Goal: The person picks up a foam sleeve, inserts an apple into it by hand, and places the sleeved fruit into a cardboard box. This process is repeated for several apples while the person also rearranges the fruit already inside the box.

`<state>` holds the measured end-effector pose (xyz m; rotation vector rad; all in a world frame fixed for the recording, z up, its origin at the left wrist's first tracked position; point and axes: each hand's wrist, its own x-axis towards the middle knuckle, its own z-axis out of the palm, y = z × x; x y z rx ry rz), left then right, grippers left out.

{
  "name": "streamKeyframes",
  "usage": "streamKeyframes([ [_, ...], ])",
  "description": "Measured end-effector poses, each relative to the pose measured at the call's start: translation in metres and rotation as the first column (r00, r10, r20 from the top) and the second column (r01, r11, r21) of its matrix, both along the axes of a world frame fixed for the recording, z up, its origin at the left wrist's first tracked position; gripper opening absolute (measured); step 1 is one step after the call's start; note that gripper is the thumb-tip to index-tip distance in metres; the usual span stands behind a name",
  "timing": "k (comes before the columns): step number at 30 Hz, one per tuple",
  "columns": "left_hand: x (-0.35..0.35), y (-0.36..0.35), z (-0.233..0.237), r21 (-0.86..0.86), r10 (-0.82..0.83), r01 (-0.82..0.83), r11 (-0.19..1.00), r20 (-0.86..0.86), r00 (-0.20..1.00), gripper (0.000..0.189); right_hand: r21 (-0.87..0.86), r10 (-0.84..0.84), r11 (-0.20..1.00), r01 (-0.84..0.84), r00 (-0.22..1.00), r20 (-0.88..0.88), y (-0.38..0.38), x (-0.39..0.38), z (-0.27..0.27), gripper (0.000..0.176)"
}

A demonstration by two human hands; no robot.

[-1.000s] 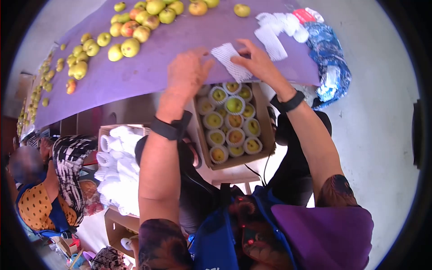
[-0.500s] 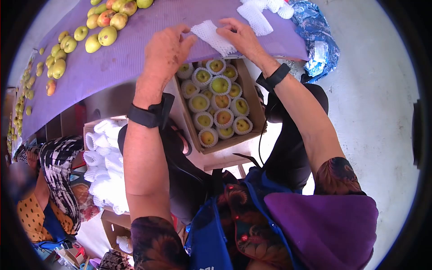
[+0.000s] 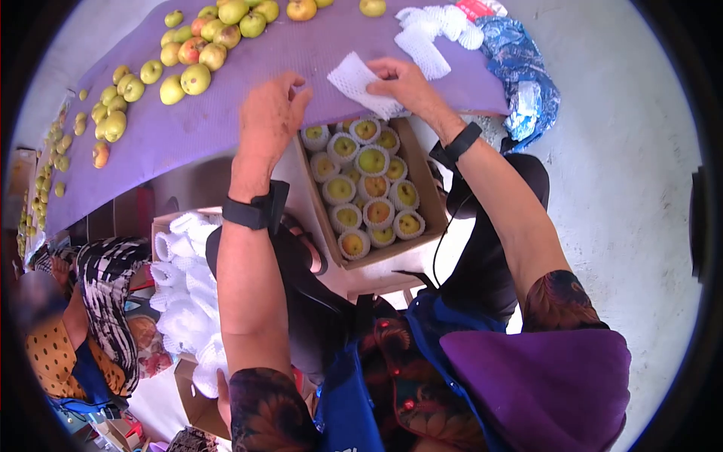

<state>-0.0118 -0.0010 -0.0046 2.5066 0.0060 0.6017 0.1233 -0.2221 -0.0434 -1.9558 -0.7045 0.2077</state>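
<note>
My left hand (image 3: 273, 117) is over the purple table edge, empty, with thumb and forefinger curved and a gap between them. My right hand (image 3: 407, 89) has its thumb and fingers round the upper right side of a flat white foam net (image 3: 354, 81). Below both hands stands an open cardboard box (image 3: 423, 169) of yellow-green apples (image 3: 373, 160), each in a white foam net. More foam nets (image 3: 427, 38) lie just beyond my right hand.
Loose apples (image 3: 196, 78) lie on the purple table (image 3: 151, 154). A blue plastic bag (image 3: 520, 68) hangs at its right end. At the left are a box of foam nets (image 3: 181, 294), another person (image 3: 98, 309) and, lower down, someone's fingers (image 3: 224, 399).
The table and box sit lower in view. The foam net has turned and lifted at its left end, with my right hand on it. My left hand is farther from it. Fingers have appeared at lower left.
</note>
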Motion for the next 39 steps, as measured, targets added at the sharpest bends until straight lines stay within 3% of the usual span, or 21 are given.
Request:
streamKeyframes([
  [3,0.001,0.001,0.004,-0.042,0.019,-0.019,0.999,-0.007,1.0,0.027,0.155,0.054,0.988,-0.026,0.982,-0.181,-0.003,-0.001,0.003,0.032],
  [15,0.036,-0.022,-0.002,-0.338,0.009,0.036,0.941,0.131,0.991,0.024,0.18,0.107,0.982,-0.062,0.962,-0.251,-0.009,0.004,0.003,0.027],
  [25,0.044,-0.028,-0.016,-0.379,-0.181,0.148,0.913,-0.051,0.982,0.027,0.204,0.205,0.968,-0.146,0.928,-0.31,-0.011,0.004,0.008,0.03],
  [27,0.043,-0.031,-0.019,-0.299,-0.205,0.164,0.94,-0.109,0.973,0.033,0.19,0.216,0.968,-0.164,0.93,-0.298,-0.01,0.004,0.008,0.03],
  [32,0.037,-0.038,-0.008,-0.256,-0.155,0.115,0.96,-0.141,0.978,0.04,0.078,0.263,0.965,-0.251,0.937,-0.231,-0.01,0.004,0.007,0.029],
  [35,0.037,-0.037,-0.009,-0.27,-0.108,0.082,0.959,-0.081,0.991,0.042,0.1,0.207,0.976,-0.191,0.96,-0.19,-0.009,-0.006,0.014,0.024],
  [39,0.038,-0.034,-0.006,-0.317,-0.083,0.071,0.946,-0.025,0.996,0.035,0.202,0.218,0.966,-0.164,0.934,-0.284,-0.007,-0.015,0.021,0.023],
])
